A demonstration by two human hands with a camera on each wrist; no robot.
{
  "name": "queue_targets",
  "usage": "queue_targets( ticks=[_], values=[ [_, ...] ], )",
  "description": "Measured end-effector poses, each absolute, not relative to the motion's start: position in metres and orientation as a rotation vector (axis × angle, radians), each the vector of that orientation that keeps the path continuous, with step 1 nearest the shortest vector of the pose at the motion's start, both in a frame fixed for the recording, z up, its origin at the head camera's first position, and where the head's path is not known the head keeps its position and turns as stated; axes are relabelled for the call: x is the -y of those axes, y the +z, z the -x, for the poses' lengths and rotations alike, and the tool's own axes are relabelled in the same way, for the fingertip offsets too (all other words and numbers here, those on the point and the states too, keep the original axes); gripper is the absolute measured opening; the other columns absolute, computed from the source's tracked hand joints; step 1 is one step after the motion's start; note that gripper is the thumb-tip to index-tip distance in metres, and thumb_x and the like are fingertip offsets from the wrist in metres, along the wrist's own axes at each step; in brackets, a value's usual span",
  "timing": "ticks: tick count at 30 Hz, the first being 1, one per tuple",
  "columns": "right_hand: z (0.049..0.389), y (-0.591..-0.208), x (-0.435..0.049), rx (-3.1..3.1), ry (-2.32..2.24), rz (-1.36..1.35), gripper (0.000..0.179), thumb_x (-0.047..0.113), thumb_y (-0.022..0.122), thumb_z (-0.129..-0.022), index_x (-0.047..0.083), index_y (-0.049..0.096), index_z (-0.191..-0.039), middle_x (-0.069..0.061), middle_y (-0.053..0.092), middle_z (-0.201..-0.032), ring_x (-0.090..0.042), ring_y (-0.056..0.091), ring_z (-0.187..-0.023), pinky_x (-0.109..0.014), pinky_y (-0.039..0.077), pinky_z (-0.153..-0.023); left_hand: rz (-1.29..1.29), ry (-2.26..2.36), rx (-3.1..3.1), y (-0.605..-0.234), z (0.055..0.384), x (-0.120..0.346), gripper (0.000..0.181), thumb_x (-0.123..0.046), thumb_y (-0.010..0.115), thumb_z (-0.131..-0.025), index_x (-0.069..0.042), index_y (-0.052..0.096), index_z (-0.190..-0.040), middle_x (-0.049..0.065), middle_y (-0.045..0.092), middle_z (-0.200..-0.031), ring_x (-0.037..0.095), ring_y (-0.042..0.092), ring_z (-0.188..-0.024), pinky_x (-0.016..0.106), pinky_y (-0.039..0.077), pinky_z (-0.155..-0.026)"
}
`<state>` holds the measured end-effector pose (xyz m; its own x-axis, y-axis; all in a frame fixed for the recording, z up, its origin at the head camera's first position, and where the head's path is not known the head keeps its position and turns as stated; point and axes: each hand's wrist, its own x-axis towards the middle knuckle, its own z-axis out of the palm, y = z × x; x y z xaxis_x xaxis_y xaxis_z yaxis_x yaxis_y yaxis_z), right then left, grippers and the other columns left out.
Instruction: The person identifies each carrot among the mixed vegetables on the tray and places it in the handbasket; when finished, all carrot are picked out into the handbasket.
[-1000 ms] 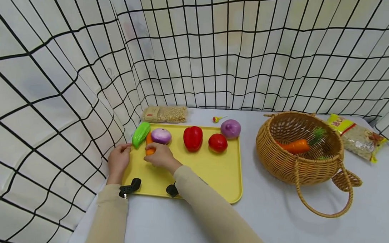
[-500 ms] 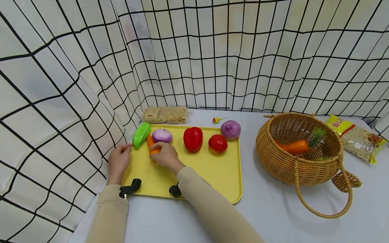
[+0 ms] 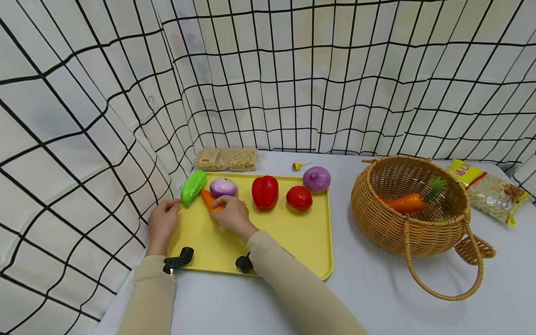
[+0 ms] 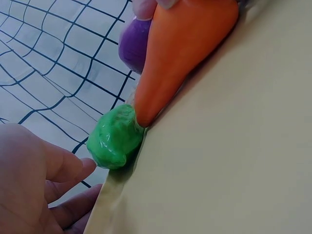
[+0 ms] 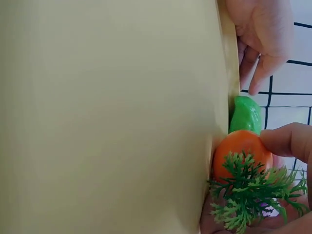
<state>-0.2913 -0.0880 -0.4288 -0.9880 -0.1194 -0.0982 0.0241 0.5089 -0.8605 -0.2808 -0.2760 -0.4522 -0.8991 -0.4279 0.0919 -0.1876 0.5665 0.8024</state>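
Note:
My right hand [image 3: 233,215] holds an orange carrot [image 3: 208,200] by its thick, leafy end over the left part of the yellow tray [image 3: 269,246]. Green leaves [image 5: 248,183] stick out from the carrot in the right wrist view. The carrot's narrow tip points at a lumpy green vegetable [image 4: 114,139] in the tray's far left corner. Beside the carrot lies a purple onion [image 3: 223,187]. My left hand [image 3: 163,223] is at the tray's left rim, its fingers loosely bent and a fingertip close to the green vegetable.
Farther right on the tray are a red bell pepper [image 3: 264,192], a tomato [image 3: 299,198] and another purple onion [image 3: 317,179]. A wicker basket [image 3: 377,225] with a carrot inside stands right of it. Behind are a bag of beans [image 3: 237,159] and a lollipop [image 3: 297,166]. Black netting surrounds the table.
My right hand has shifted a little to the right, and the carrot has turned from nearly straight to slanted, its thick end moving right. The left hand has stayed put.

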Motion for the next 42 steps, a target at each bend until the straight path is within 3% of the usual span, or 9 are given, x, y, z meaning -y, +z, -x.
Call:
queue_targets(
  ticks=[6,17,22,30,35,42],
  values=[
    [0.291,-0.428,0.079,-2.637,-1.455,0.123,0.008,0.017,0.074,-0.080,0.023,0.069,-0.084,0.003,0.062,-0.088,-0.016,0.052,-0.077,-0.024,0.041,-0.060,-0.504,-1.251,2.525,-0.452,0.283,0.276,0.035,-0.023,0.044,-0.102,-0.004,0.063,-0.126,0.018,0.060,-0.130,0.033,0.051,-0.120,0.044,0.038,-0.097],
    [0.285,-0.428,0.059,-2.591,-1.475,0.207,0.009,0.013,0.074,-0.080,0.020,0.069,-0.082,0.004,0.062,-0.084,-0.015,0.054,-0.061,-0.023,0.044,-0.050,-0.505,-1.258,2.525,-0.452,0.282,0.277,0.036,-0.022,0.044,-0.102,-0.003,0.063,-0.126,0.018,0.059,-0.131,0.034,0.050,-0.122,0.045,0.037,-0.100],
    [0.282,-0.429,0.047,-2.605,-1.444,0.334,0.010,0.014,0.074,-0.079,0.021,0.069,-0.084,0.005,0.063,-0.081,-0.014,0.053,-0.064,-0.022,0.041,-0.054,-0.512,-1.260,2.534,-0.452,0.281,0.276,0.037,-0.022,0.043,-0.102,-0.003,0.062,-0.127,0.019,0.058,-0.132,0.035,0.049,-0.123,0.046,0.036,-0.100],
    [0.280,-0.427,0.035,-2.526,-1.501,0.343,0.034,0.013,0.073,-0.079,0.023,0.069,-0.112,-0.004,0.065,-0.107,-0.018,0.057,-0.085,-0.026,0.049,-0.066,-0.503,-1.257,2.536,-0.451,0.282,0.276,0.038,-0.022,0.042,-0.102,-0.002,0.062,-0.127,0.019,0.058,-0.132,0.035,0.049,-0.123,0.046,0.036,-0.100],
    [0.276,-0.424,0.028,-2.484,-1.551,0.341,0.035,0.014,0.073,-0.079,0.021,0.067,-0.113,-0.003,0.065,-0.113,-0.018,0.057,-0.095,-0.028,0.051,-0.076,-0.507,-1.260,2.544,-0.452,0.283,0.276,0.038,-0.022,0.042,-0.102,-0.002,0.062,-0.128,0.019,0.058,-0.132,0.034,0.049,-0.122,0.046,0.037,-0.100],
    [0.267,-0.420,0.017,-2.445,-1.611,0.378,0.035,0.013,0.072,-0.079,0.022,0.067,-0.112,-0.001,0.065,-0.111,-0.019,0.057,-0.095,-0.027,0.052,-0.074,-0.520,-1.249,2.545,-0.452,0.283,0.276,0.038,-0.021,0.042,-0.101,-0.002,0.062,-0.127,0.019,0.058,-0.132,0.035,0.049,-0.124,0.046,0.036,-0.101]
  ],
)
